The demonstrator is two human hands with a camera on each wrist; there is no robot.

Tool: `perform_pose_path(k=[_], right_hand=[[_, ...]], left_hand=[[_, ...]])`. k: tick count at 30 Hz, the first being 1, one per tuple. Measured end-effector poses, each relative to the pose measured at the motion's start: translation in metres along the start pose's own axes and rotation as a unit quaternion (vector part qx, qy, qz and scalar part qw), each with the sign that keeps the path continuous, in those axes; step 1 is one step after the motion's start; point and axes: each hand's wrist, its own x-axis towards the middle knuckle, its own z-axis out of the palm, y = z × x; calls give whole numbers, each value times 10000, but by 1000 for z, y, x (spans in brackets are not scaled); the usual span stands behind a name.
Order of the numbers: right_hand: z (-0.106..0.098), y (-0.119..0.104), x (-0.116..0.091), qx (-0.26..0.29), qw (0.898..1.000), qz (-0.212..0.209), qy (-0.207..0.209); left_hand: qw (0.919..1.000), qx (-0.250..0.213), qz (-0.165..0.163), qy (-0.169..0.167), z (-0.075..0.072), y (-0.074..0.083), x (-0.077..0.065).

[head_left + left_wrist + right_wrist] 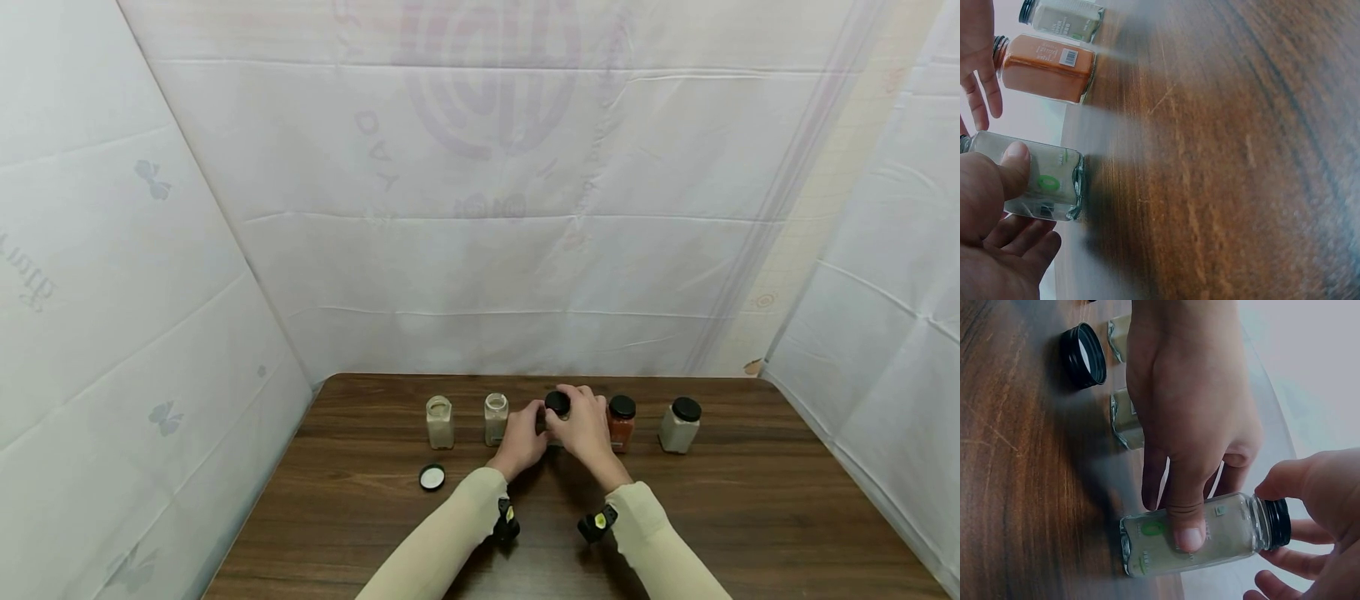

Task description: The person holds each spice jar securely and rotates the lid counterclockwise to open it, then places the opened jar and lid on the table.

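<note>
Left hand (522,437) grips the pale-filled jar (1232,528) round its body, while the right hand (587,423) grasps its black lid (557,403). That jar is between an uncapped jar (496,421) and an orange-filled jar (621,428) on the desk (360,517).

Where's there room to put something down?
Bare table lies in front of the far-right jar, right of the right sleeve, and also left of the upturned lid. It's crowded where the left hand and right hand hold the middle jar, beside the orange jar.
</note>
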Motion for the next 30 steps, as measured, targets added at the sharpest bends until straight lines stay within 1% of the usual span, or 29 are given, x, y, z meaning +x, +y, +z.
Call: perform_pose_path(k=[8, 19, 25, 30], right_hand=[[-2, -2, 1, -106, 9998, 28, -154], [-6, -4, 2, -300, 9993, -95, -224], [-7, -6, 2, -354, 9989, -71, -294], [-9, -8, 3, -438, 9985, -49, -327]], left_hand=[[10000, 19, -31, -19, -2, 2, 0], [9999, 7, -48, -88, -3, 2, -1], [10000, 40, -27, -46, -2, 2, 0], [9999, 15, -108, -86, -1, 1, 0]])
